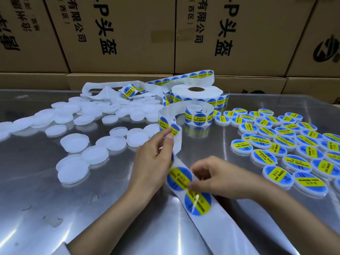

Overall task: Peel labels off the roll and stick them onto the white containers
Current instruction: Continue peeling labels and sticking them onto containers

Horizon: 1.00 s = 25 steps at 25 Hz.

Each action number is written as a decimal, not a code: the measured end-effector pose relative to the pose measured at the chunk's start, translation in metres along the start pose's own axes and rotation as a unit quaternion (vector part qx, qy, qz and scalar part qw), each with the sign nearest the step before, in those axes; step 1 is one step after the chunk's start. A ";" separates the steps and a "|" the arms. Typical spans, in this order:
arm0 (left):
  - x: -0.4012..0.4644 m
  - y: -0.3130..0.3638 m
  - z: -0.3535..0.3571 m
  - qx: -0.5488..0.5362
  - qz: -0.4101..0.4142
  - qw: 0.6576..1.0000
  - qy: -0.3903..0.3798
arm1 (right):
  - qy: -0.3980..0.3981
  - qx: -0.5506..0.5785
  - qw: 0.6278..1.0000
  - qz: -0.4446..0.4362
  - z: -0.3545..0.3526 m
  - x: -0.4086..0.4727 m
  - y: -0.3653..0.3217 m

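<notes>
Shiny metal surface, glare streaks across it. Cardboard boxes with black printed characters stacked along the far edge.

Far centre: large label roll lying flat, white, blue-and-yellow round labels around its side. A smaller coil stands just nearer than it. Loose spent backing paper heaps at far left of the roll, loops trailing.

Left half: scatter of plain white containers, shallow round pieces, many overlapping, some stacked in pairs. Right half: labelled containers laid close together in rough rows, each bearing a blue-and-yellow label; print reads "SOLDERING PASTE".

A backing strip runs from the small coil toward the near edge, passing between both hands and off the bottom right. One label sits flat on the strip, near the hands.

Left hand: forearm comes in from the near left, hand raised over the strip, thumb and forefinger pinching the strip's upper part where it bends down from the coil; the other fingers curled loosely.

Right hand: enters from the right, palm down, low over the surface. Thumb and forefinger clamped together on the edge of a peeling label, which stands partly lifted off the strip. Remaining fingers curled under.

No container is under either hand; nearest plain ones lie to the left, nearest labelled ones to the right.
</notes>
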State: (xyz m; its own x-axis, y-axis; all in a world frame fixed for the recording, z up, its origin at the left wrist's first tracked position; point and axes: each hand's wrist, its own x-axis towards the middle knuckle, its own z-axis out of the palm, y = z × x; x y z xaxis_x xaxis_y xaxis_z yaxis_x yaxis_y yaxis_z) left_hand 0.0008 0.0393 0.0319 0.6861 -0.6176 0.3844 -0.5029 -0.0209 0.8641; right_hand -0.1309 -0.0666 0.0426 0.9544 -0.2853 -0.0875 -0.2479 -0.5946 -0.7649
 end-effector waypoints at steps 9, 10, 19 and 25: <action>-0.024 -0.016 0.020 0.221 0.123 0.939 -0.234 | 0.276 0.093 0.952 0.089 0.003 0.018 0.021; -0.024 -0.019 0.021 0.249 0.127 0.926 -0.252 | 0.270 0.071 0.956 0.094 0.002 0.018 0.021; -0.013 -0.024 0.019 0.383 0.132 0.865 -0.297 | 0.234 -0.234 0.938 0.105 -0.010 0.005 0.024; 0.002 -0.027 0.009 0.287 0.117 0.913 -0.266 | 0.131 -0.127 0.983 0.032 -0.007 0.007 0.029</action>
State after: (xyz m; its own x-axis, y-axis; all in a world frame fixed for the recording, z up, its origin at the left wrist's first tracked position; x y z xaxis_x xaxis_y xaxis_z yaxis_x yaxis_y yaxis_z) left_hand 0.0115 0.0315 0.0067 0.2491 -0.9490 0.1934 -0.9007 -0.1536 0.4063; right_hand -0.1329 -0.0912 0.0244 0.8677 -0.4931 0.0628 -0.3719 -0.7279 -0.5761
